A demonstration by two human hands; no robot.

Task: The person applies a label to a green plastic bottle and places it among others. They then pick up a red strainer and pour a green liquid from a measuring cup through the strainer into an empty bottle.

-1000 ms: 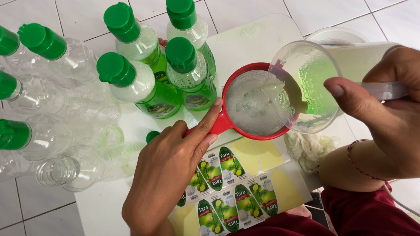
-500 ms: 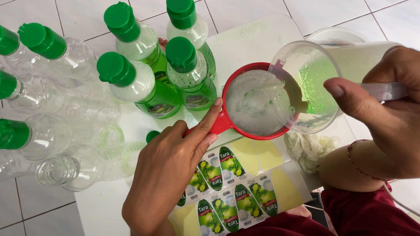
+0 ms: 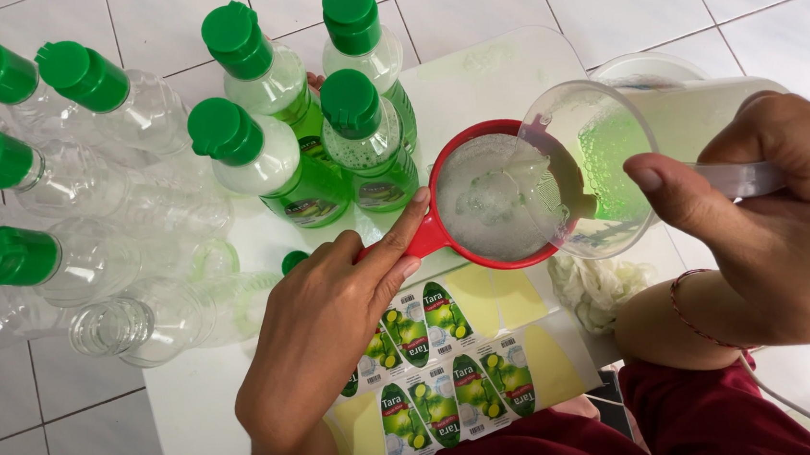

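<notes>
A: How far along?
B: Empty capped bottles (image 3: 53,159) wait at left; four filled bottles (image 3: 322,157) stand behind. The left hand (image 3: 323,345) grips the red strainer (image 3: 499,196) on the surface (image 3: 198,407); the right hand (image 3: 780,217) grasps the tilted jug (image 3: 611,158), pouring green liquid.

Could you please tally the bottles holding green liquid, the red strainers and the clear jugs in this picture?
Bottles with green liquid: 4
Red strainer: 1
Clear jug: 1
Total: 6
</notes>
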